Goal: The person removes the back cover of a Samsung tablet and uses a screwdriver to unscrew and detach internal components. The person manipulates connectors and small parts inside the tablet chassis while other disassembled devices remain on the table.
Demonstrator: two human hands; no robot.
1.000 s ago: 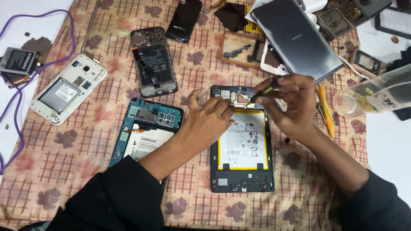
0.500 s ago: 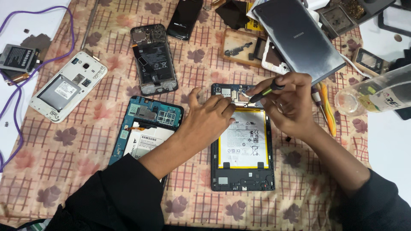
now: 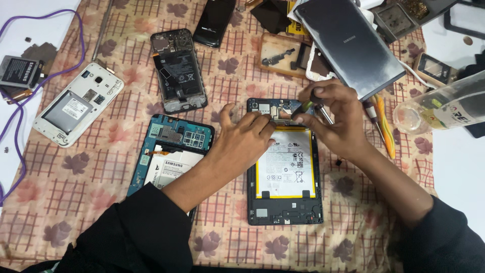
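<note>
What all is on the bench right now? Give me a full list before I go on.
opened tablet: 1, black frame, yellow-edged white battery, centre, under both hands
blue-framed tablet: 1, opened, left of centre
opened phone: 1, black, upper centre-left
white phone: 1, back off, left
loose battery: 1, dark grey, far left
purple cable: 1, looping at left edge
grey back cover: 1, top right
black phone: 1, top centre
clear bottle: 1, lying at right
checked cloth: 1, pink floral, covering the table
screwdriver: 1, green-black, in right hand
left hand: fingers on tablet's top
right hand: gripping the screwdriver
</note>
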